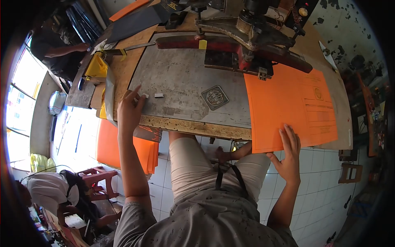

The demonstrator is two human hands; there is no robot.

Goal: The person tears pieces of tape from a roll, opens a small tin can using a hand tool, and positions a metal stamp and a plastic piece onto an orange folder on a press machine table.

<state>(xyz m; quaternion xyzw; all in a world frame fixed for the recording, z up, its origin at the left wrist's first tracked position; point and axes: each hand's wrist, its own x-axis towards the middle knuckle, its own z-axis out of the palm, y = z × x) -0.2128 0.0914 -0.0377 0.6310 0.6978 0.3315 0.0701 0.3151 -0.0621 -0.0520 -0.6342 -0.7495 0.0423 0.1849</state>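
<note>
My left hand [130, 109] rests at the left front edge of the grey metal bed [173, 74], fingers apart, with a small white piece [145, 96] by its thumb. Just right of it lies another small white block [159, 95]. A square metal plate with a round emblem [214, 97] sits on the bed's middle. On the right, an orange printed paper folder or sheet [284, 107] overlaps the bed and hangs slightly past the front edge. My right hand [288, 152] is open, fingertips lying on the sheet's lower edge and thumb spread beside it.
Above the bed hangs a heavy press head [251, 45] with a red crossbar. Gold foil [97, 66] hangs at the left. Orange sheets [123, 144] are stacked below, left of my legs. One person [61, 51] stands at upper left; another [53, 189] is bent over at lower left.
</note>
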